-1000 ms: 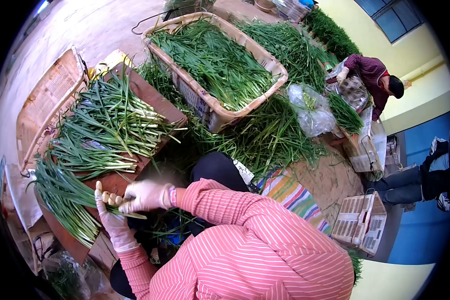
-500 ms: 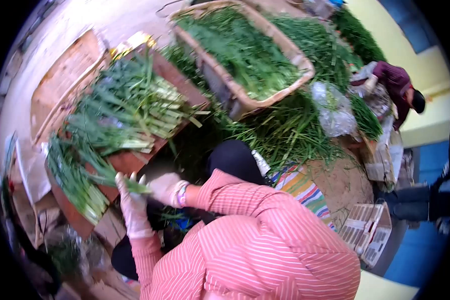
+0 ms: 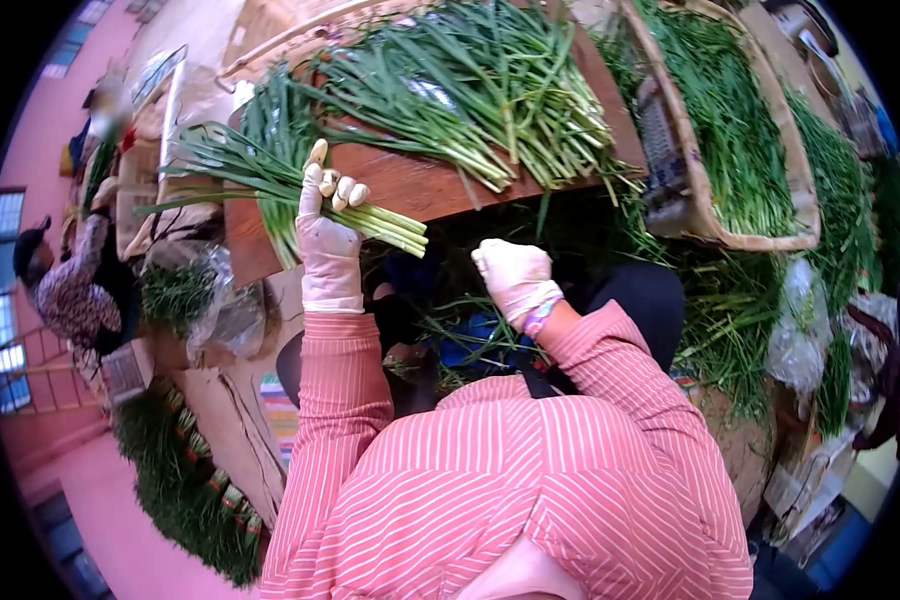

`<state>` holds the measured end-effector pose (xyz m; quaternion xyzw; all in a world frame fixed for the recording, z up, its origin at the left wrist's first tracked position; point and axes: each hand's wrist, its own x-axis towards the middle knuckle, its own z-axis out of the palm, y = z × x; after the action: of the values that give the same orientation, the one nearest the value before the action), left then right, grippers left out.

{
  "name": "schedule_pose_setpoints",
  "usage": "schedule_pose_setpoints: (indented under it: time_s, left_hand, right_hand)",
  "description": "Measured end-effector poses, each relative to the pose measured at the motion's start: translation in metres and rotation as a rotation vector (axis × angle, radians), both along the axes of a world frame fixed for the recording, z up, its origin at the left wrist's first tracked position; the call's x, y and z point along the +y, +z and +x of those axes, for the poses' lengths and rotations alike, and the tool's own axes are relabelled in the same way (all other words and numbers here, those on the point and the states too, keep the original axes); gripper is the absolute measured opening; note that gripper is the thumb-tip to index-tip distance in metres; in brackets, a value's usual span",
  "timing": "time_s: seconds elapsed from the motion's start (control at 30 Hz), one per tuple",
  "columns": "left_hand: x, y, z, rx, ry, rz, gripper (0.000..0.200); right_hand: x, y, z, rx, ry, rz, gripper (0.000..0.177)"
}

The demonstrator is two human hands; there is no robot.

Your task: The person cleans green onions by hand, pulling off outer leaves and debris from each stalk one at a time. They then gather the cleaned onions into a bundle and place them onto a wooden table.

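In a white glove, my left hand is wrapped round a bunch of green stalks, pale ends to the right and leaves to the left. My right hand, also gloved, is closed in a fist over my lap, apart from the bunch; what it holds, if anything, is hidden. Beyond both hands lies a brown board with a large pile of leafy stalks on it. A smaller group of stalks lies at the board's left end, behind the held bunch.
A crate full of greens stands at the right, with loose greens below it. Plastic bags lie at the right. Tied bundles line the lower left. A co-worker is at the far left.
The view has swung left. My hands were close together at the bunch; now they are apart, with my left hand raising the bunch and my right hand closed in a fist.
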<state>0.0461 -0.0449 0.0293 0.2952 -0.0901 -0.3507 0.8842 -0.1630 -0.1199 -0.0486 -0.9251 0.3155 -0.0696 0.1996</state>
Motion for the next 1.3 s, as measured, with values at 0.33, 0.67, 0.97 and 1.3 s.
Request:
schedule_pose_setpoints:
  time_s: [0.33,0.67,0.97,1.3]
  left_hand:
    - [0.105,0.018,0.15,-0.276,0.202,0.823,0.03]
    - [0.112,-0.068,0.21,-0.413,0.206,1.359,0.032]
    - [0.076,-0.093,0.199,-0.882,0.19,1.73,0.107]
    - [0.081,-0.077,0.18,-0.858,0.346,1.8,0.106]
  right_hand:
    - [-0.003,0.025,-0.001,0.01,0.037,0.101,0.028]
    - [-0.005,0.025,0.005,0.117,0.035,0.189,0.032]
    - [-0.002,0.021,0.014,0.146,0.116,0.154,0.03]
    - [-0.056,0.05,0.032,-0.312,-0.012,-0.359,0.02]
